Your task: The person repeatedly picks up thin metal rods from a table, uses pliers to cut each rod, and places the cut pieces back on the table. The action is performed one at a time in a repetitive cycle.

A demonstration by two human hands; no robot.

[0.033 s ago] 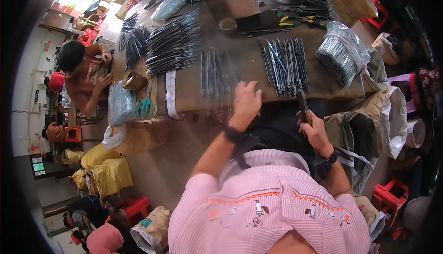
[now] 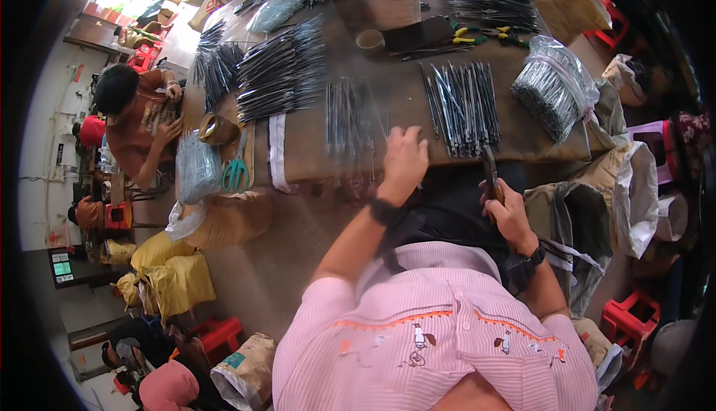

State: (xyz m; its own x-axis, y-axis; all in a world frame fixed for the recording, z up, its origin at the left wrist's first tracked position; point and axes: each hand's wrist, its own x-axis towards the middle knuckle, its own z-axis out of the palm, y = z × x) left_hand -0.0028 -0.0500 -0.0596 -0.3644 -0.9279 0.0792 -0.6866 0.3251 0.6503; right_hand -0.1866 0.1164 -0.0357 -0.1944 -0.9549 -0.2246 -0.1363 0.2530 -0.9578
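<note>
My left hand (image 2: 406, 159) is at the table's near edge, its fingers bent and drawn together. Thin rods lie just left of it, and whatever its fingertips hold is too fine to make out. My right hand (image 2: 509, 208) is closed round a dark pair of pliers (image 2: 491, 171), whose head points up toward the table edge. Just beyond the pliers lies a row of dark thin metal rods (image 2: 462, 109), side by side. To the left of my left hand is a looser, blurred group of similar rods (image 2: 347, 120).
Large rod piles (image 2: 280, 68) cover the table's left, with scissors (image 2: 235, 174) and a tape roll (image 2: 216, 129) nearby. A plastic-wrapped rod bundle (image 2: 553, 90) lies right, below yellow-handled pliers (image 2: 468, 36). Open sacks (image 2: 623, 187) stand at my right. Another person (image 2: 142, 124) sits at the left.
My left hand has shifted slightly to the right, away from the looser rods. My right hand and the pliers stay almost where they were.
</note>
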